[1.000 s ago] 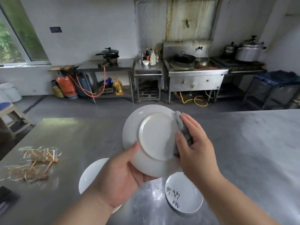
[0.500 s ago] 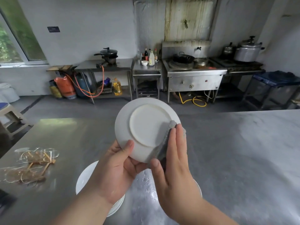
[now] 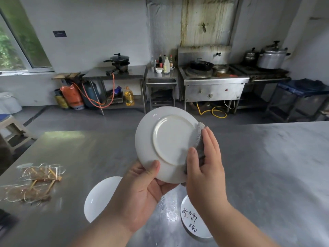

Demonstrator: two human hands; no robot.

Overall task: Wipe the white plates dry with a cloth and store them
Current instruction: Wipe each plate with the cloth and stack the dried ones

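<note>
A round white ceramic plate point(image 3: 169, 141) is held up over the grey stainless-steel worktop point(image 3: 267, 175), tilted with its underside toward the camera. The left hand point(image 3: 142, 189) grips its near rim, with the thumb curled onto the underside. The right hand point(image 3: 204, 168) pinches a crumpled grey cloth point(image 3: 198, 138) against the plate's right rim, the thumb on the near face and the fingers behind the cloth.

Two more plates lie on the worktop below. A plain white plate point(image 3: 101, 198) at near left is partly hidden by the left forearm. A white plate with black writing point(image 3: 192, 221) at near right is half covered by the right forearm. At the left edge lies a blurred tangle of gold-coloured rings point(image 3: 35, 182).

Far across the floor stand a steel stove point(image 3: 213, 90) carrying a black wok point(image 3: 201, 65), and a yellow oil bottle point(image 3: 129, 96) on a low shelf.
</note>
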